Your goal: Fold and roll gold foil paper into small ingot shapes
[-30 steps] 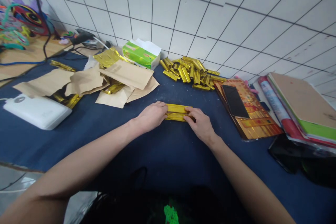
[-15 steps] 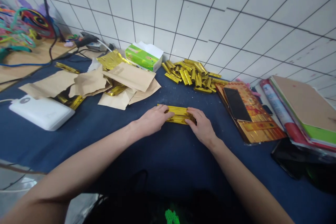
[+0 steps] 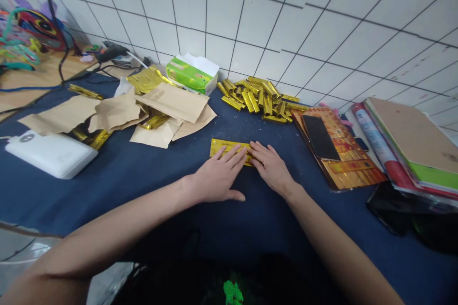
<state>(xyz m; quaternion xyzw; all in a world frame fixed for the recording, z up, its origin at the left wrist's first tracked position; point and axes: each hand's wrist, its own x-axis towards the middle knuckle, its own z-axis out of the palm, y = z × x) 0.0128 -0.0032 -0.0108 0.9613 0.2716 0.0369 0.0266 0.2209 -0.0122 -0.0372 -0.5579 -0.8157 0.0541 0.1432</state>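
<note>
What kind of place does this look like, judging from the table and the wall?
Probably a small home workroom or craft corner, though I can't be sure. A heap of folded shiny gold foil strips and torn brown kraft paper sheets lie on a dark blue table cover against a white tiled wall.

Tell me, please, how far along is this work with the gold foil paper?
Done: a heap of folded gold foil sticks lies by the wall. In hand: one gold foil strip lies flat under the fingers of the left hand and right hand. Left, probably: a loose gold foil sheet beside the brown kraft paper.

Two hands (image 3: 218,174) (image 3: 272,169), one gold foil strip (image 3: 229,148)
</note>
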